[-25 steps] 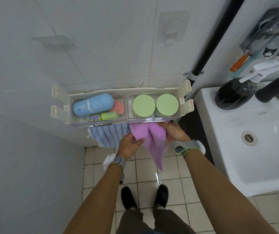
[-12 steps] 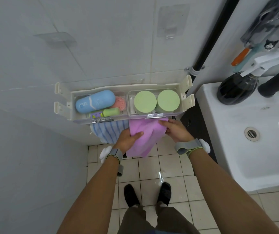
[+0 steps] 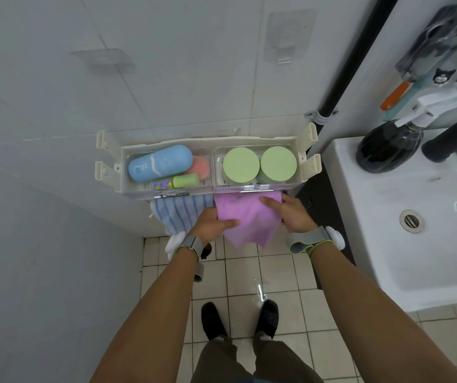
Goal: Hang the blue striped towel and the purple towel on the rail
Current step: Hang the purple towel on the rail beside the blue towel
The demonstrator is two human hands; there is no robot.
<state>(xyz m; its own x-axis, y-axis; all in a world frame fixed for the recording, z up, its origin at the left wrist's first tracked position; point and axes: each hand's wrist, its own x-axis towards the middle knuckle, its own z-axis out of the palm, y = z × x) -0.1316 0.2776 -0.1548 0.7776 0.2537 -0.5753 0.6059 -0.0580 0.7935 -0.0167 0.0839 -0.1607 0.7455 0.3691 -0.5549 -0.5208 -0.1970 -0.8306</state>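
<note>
Purple cloth, thin and limp, is draped under the wall shelf (image 3: 208,189), beside the blue striped towel (image 3: 180,210) already hung at its left. The purple towel (image 3: 246,219) is pinched at both side edges: left hand (image 3: 212,223) clenched on one, right hand (image 3: 291,214) on the other. Light, soft handling is expected (the rail itself is hidden), so hold is best taken at the edges.

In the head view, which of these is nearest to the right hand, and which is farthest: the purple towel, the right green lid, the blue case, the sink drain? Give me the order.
From the right hand:
1. Purple towel: held by this hand, below the shelf.
2. Right green lid: just above, in the right compartment.
3. Sink drain: off to the right, in the basin.
4. Blue case: far left compartment.
</note>
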